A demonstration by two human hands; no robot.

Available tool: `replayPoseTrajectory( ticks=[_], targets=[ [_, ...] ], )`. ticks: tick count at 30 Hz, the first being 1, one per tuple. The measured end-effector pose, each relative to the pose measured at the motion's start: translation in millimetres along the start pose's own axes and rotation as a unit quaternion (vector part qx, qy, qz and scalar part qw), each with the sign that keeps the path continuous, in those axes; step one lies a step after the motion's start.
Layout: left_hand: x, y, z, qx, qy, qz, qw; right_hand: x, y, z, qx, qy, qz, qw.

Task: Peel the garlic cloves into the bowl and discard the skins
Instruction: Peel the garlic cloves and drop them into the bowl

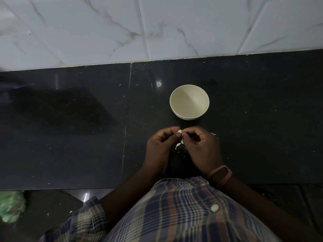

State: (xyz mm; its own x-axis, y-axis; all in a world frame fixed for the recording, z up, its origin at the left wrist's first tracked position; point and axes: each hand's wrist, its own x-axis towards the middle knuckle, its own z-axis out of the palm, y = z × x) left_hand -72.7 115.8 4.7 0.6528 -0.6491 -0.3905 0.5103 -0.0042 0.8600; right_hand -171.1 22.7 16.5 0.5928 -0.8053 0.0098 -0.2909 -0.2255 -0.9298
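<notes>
A small pale garlic clove (179, 131) is pinched between the fingertips of both hands, just in front of the bowl. My left hand (161, 147) grips it from the left and my right hand (201, 147) holds it from the right, thumb and fingers closed on it. A cream bowl (189, 101) stands on the black counter beyond my hands, and I see nothing inside it. White bits of garlic skin (178, 144) hang or lie between my hands, and another scrap (213, 134) lies to the right of my right hand.
The black stone counter (70, 128) runs to a white marble-tiled wall (157, 28) at the back. Tiny white flecks dot the counter. Something green and crumpled (11, 206) sits low at the left, below the counter's front edge.
</notes>
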Motion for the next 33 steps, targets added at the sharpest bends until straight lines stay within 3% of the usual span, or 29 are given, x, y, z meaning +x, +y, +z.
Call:
replayPoseTrajectory(
  ticks=[6,16,26,33],
  targets=[
    [-1,1,0,-0.019,-0.006,-0.016,1.0,2,-1,-1,-0.003,-0.005,-0.001,1.0],
    [3,10,-2,0.132,-0.022,0.069,0.989,5,-5,-5,-0.002,-0.01,0.01,1.0],
    [11,16,-3,0.192,-0.036,0.073,0.978,8,-4,-7,-0.05,-0.013,0.003,0.999],
    [13,20,-10,0.259,-0.071,0.087,0.959,13,-7,-14,-0.017,-0.077,0.059,0.995]
  ],
)
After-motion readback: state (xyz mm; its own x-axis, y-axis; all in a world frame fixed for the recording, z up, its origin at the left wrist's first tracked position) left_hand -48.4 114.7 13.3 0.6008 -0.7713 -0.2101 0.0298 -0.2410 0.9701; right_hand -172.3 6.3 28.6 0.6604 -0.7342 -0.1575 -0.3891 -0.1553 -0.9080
